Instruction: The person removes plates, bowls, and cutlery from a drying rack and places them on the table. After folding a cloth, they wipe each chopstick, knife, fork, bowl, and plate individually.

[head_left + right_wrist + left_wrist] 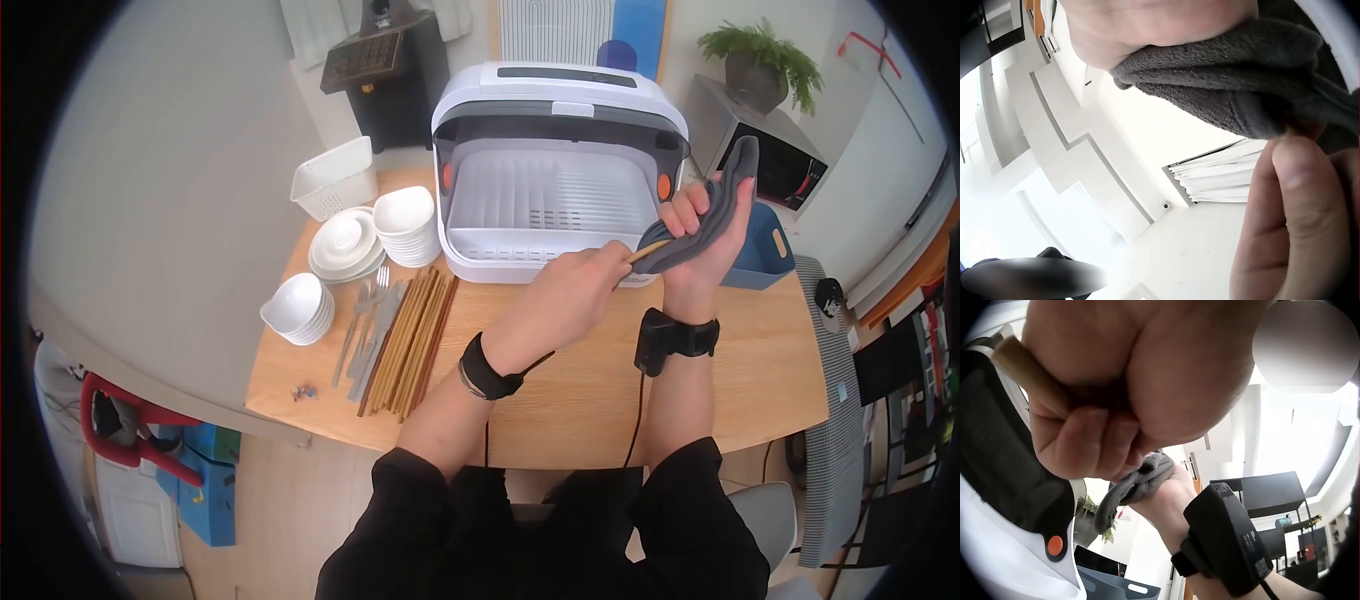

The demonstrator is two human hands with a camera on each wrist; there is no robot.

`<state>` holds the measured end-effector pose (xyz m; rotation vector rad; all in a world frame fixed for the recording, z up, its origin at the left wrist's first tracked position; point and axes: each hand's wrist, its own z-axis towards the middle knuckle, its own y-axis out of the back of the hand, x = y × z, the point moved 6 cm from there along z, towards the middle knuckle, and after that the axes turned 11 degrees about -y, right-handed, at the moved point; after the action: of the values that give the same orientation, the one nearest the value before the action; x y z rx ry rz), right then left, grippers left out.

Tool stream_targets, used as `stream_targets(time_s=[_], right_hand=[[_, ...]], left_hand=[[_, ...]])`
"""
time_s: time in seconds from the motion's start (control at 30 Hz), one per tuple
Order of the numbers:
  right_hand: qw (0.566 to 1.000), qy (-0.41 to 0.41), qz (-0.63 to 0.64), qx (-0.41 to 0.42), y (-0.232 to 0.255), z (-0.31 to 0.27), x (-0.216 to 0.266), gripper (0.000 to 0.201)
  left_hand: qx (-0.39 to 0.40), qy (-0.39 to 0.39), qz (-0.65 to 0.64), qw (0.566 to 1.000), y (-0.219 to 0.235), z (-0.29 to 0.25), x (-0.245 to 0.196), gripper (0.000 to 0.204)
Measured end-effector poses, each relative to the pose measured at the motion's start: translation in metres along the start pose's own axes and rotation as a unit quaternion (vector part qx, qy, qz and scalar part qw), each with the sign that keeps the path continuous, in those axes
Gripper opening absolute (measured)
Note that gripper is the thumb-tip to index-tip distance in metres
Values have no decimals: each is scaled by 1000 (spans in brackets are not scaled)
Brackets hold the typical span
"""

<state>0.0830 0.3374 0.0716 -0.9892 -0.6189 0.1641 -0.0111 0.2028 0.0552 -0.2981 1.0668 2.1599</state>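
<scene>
My left hand (570, 300) grips a light wooden chopstick (1029, 375), whose end sticks out of the fist in the left wrist view. The chopstick's other end runs into a folded dark grey cloth (700, 235), which hides it. Fingers curled, my right hand (715, 255) holds the cloth (1210, 75) around the chopstick, raised over the table's right part. In the right wrist view the left thumb and fingers (1304, 206) are right at the cloth's edge. A bundle of wooden chopsticks (410, 345) lies on the table, left of the left forearm.
A white dish cabinet (465, 262) with its front raised stands at the back. Forks and knives (365, 325), stacked bowls (405, 230), more bowls (300, 310), plates (340, 250) and a white basket (335, 180) are on the left. A blue bin (765, 250) stands behind the right hand.
</scene>
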Motion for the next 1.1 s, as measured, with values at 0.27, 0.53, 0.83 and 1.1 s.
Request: stream_targets(time_s=[0.27,0.53,0.83,1.1], right_hand=[[995,81,57,4,33,-4,74,37],[993,96,69,-5,33,-5,74,39],[996,70,12,60,0,-9,45,43],[937,40,-347,1,-22,-10,-25,31]], left_hand=[[38,70,-95,992,24,-1,18,26],[65,42,-110,991,28,-2,13,25],[97,176,-432,879,-24,-3,14,30],[5,79,-10,997,13,-2,41,24]])
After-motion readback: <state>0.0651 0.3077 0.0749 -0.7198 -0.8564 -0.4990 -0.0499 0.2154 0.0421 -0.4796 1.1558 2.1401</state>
